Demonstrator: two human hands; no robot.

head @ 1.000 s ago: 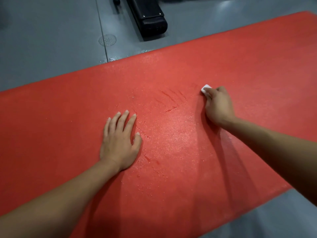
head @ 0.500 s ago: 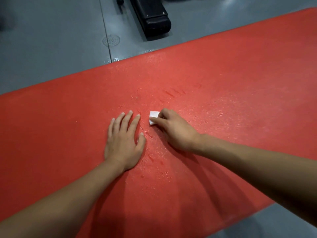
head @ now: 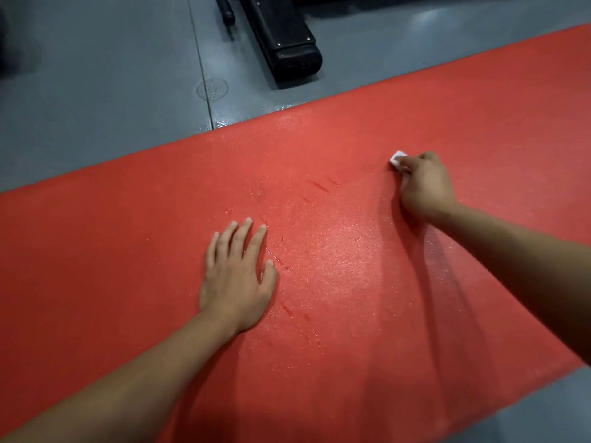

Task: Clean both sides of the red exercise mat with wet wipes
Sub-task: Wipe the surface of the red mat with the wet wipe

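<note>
Red exercise mat [head: 319, 282] lies flat on the grey floor [head: 96, 107], and wiping it well likely means the left hand [head: 238, 279], fingers straight, pins it down while the right hand [head: 422, 183], clutching a folded wet wipe [head: 396, 158], makes overlapping strokes.

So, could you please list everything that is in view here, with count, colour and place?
red foam exercise mat: one, red, flat on the floor, wet sheen at its middle
small white folded wet wipe: one, white, on the mat under the right fingertips
grey floor: one, grey, all round the mat
round floor drain: one, grey, beyond the mat's far edge
black machine base: one, black, on the floor at top centre
left hand: one, flat on the mat, fingers straight
right hand: one, pinches the wipe against the mat
</note>
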